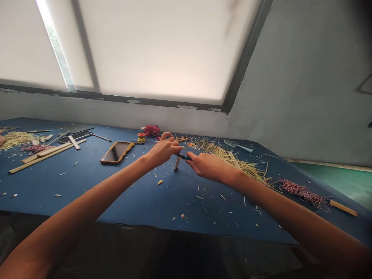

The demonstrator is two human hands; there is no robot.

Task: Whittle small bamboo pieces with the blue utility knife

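Note:
My right hand (207,164) is closed around the handle of a small dark knife (182,156), whose blade points left. The blade lies against a pale bamboo strip (176,164) that stands slanted, its lower end near the blue tabletop. My left hand (166,149) grips the upper part of this strip with bent fingers; most of the held part is hidden. Under and around both hands lie small pale shavings, among them a yellowish chip (160,182).
A phone (117,152) in a wavy case lies left. Shaved fibres (247,164), a pale blue hairbrush (242,147) and red-white cord (302,192) are right. Wood strips (49,157) lie far left, near another person's hand (2,140). Behind is a red bundle (151,130).

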